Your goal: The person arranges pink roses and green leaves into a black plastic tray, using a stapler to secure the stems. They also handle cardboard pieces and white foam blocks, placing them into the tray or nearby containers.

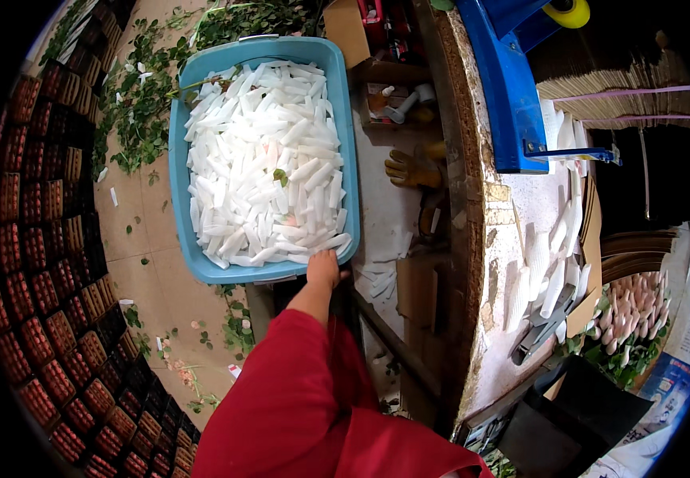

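Observation:
My left hand, at the end of a red sleeve, is closed on the near right corner of a light blue plastic tub. The fingers lie over the rim and the thumb points to the right. Heaped inside the tub are many short white mesh-like sleeves. A small green leaf lies on the heap, and a thin stem with leaves crosses the far left rim. My right hand is out of view.
Crates with reddish contents line the left. Cut leaves litter the tiled floor. To the right stands a worktable with white sleeves, a grey stapler-like tool and a blue metal frame. Beyond lies a pale pink flower bunch.

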Demonstrator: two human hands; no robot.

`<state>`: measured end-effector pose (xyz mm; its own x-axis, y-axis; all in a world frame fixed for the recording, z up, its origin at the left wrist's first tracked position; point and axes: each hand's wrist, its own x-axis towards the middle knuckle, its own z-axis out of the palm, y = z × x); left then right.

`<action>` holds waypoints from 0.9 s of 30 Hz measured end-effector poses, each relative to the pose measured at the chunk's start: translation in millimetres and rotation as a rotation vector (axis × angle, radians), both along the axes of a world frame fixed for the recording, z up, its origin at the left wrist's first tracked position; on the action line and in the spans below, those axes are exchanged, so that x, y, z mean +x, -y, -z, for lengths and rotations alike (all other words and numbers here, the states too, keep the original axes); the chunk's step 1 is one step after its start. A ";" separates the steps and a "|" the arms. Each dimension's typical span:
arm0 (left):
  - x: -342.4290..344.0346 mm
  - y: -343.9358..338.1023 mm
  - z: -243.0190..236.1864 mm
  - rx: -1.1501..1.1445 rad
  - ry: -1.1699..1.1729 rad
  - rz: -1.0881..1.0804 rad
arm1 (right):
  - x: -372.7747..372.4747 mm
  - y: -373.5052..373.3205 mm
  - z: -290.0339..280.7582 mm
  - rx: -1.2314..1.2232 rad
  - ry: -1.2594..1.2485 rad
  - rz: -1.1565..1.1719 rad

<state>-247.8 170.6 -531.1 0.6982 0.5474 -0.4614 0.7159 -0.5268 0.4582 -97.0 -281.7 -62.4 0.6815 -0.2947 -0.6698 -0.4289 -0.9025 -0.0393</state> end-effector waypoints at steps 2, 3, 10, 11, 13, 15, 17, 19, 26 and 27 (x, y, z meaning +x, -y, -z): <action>1.1 8.9 15.9 -0.069 -0.075 -0.031 | 2.8 -1.7 7.0 0.007 -0.004 -0.026; 0.7 10.7 21.3 -0.099 -0.115 -0.048 | 5.9 -3.5 13.7 0.013 -0.004 -0.034; -21.0 14.1 8.6 -0.065 0.100 -0.051 | 8.5 -7.2 38.1 0.045 -0.017 -0.044; -20.1 2.8 12.8 -0.076 0.052 -0.006 | 8.8 -8.6 42.1 0.052 -0.014 -0.049; -19.2 -22.1 30.2 -0.103 -0.042 0.086 | 8.5 -11.6 45.6 0.062 -0.022 -0.054; -18.7 -57.9 35.4 -0.039 -0.155 0.014 | 0.2 -9.0 51.1 0.079 -0.025 -0.030; -32.1 -93.3 60.2 0.090 -0.245 -0.035 | 1.2 -7.9 52.7 0.095 -0.040 -0.048; -24.8 -135.0 40.6 -0.013 -0.374 -0.051 | 3.6 -6.3 49.6 0.122 -0.057 -0.067; -32.1 -178.8 -101.7 0.148 0.016 0.021 | -11.3 -11.8 23.7 0.309 -0.075 -0.082; -20.6 -173.0 -150.4 0.183 0.147 0.070 | -10.4 -9.4 19.7 0.340 -0.071 -0.074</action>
